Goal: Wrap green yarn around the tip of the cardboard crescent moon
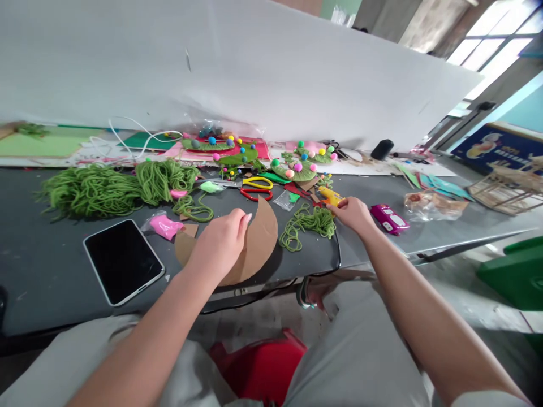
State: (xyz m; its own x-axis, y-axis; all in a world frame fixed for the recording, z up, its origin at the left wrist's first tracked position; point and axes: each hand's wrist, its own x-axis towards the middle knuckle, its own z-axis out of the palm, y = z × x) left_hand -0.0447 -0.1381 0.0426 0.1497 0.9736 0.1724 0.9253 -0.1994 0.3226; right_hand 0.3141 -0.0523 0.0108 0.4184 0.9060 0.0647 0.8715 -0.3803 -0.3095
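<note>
My left hand (pixel 223 237) is closed in a pinch at the inner edge of a curved brown cardboard piece (pixel 261 234), which casts a shadow on the dark table. The palm side of that hand is hidden. My right hand (pixel 351 213) reaches out to the right, its thumb and fingers closed on a yellow glue gun (pixel 330 196). Loose green yarn (pixel 316 221) lies just left of my right hand. Scissors with yellow and red handles (pixel 257 187) rest beyond the cardboard.
Bundles of green yarn (pixel 91 192) and a tablet (pixel 124 261) lie on the left. Green pieces with colourful pompoms (pixel 297 168) sit along the back near a white panel (pixel 254 73). To the right are a purple packet (pixel 389 219) and a plastic bag (pixel 435 204).
</note>
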